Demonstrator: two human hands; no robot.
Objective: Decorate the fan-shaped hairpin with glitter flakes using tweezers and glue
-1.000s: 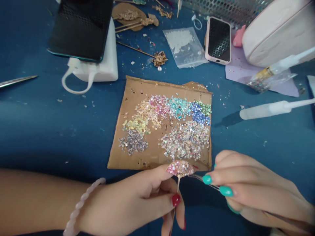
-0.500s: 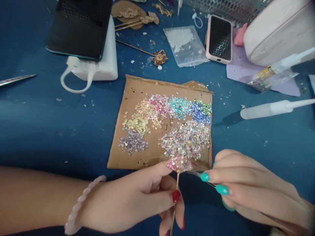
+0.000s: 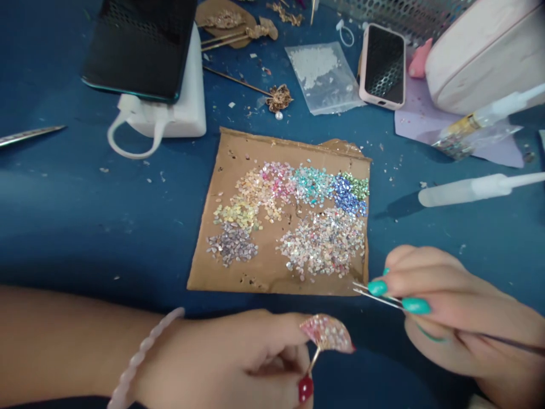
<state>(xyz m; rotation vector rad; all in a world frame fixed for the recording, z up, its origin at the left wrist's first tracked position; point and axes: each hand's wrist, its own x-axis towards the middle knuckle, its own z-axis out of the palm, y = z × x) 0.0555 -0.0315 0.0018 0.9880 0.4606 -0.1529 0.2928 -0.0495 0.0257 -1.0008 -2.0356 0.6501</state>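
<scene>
My left hand (image 3: 238, 358) grips the thin gold stem of a fan-shaped hairpin (image 3: 327, 333), its head covered in pink and pale chips. One fingertip lies behind the fan; the stem's lower part is out of view. Between the fingers of my right hand (image 3: 451, 312) is a pair of tweezers (image 3: 378, 296), tips slightly apart over the lower right corner of a brown cardboard sheet (image 3: 268, 281). Whether the tips hold a chip I cannot tell. On the cardboard lie small piles of shiny chips: pale mixed (image 3: 326, 241), grey (image 3: 233, 244), yellow, peach, pink, turquoise (image 3: 313, 184), blue and green.
Behind the cardboard lie a gold hairpin (image 3: 279, 98), a bag of white bits (image 3: 319, 74) and a phone (image 3: 384, 65). A dark phone (image 3: 140, 51) rests on a white block at left. A white applicator bottle (image 3: 460, 190) is at right, loose tweezers (image 3: 32, 135) far left.
My left hand has lowered the hairpin away from the cardboard's edge and tilted it. My right hand has drawn the tweezers away from the fan, to the right and slightly up.
</scene>
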